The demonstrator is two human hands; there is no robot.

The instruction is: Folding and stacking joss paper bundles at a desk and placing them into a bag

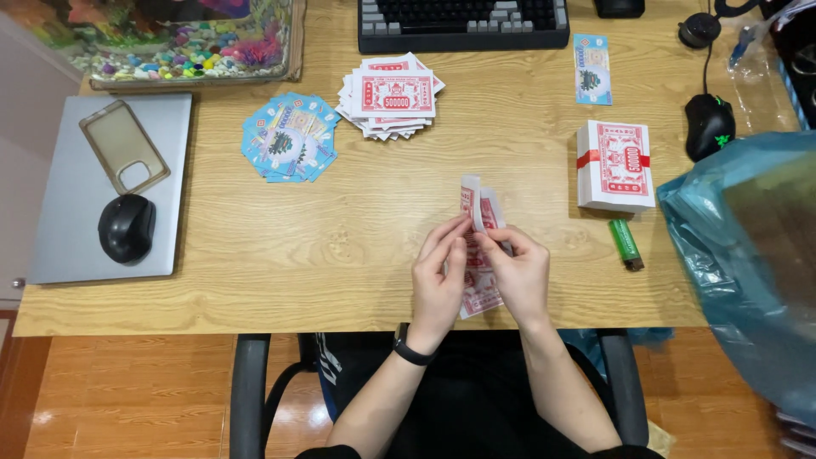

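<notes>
A silver laptop (102,183) is lying shut at the left end of the tabletop (340,246), carrying a clear phone case (125,146) and a black mouse (127,227). Further right, a fan of blue notes (289,138) and a loose pile of red and white notes (391,95) are sitting below a dark keyboard (463,21).

At the near edge, the left hand (438,285) is gripping a small wad of red paper notes (478,246), its fingers (448,238) closed on the left edge. The right hand (518,272) is pinching the top note, with its fingers (493,242) together on the sheet and curling it away from the rest. To do this well, I judge the left hand should be holding the wad firmly while the right is peeling only one sheet, sliding slowly so two do not lift together.

Right of the hands, a banded brick of red notes (614,164) is lying next to a green lighter (626,245), with a single blue note (592,68) above and a second black mouse (710,125) beyond. A blue plastic bag (748,263) is filling the right edge.

The lower part of the wad is hiding behind both hands, so its thickness is hard to judge. The bag's contents are not showing, and the keyboard and the fish tank (187,38) at top left are being cut off by the frame.
</notes>
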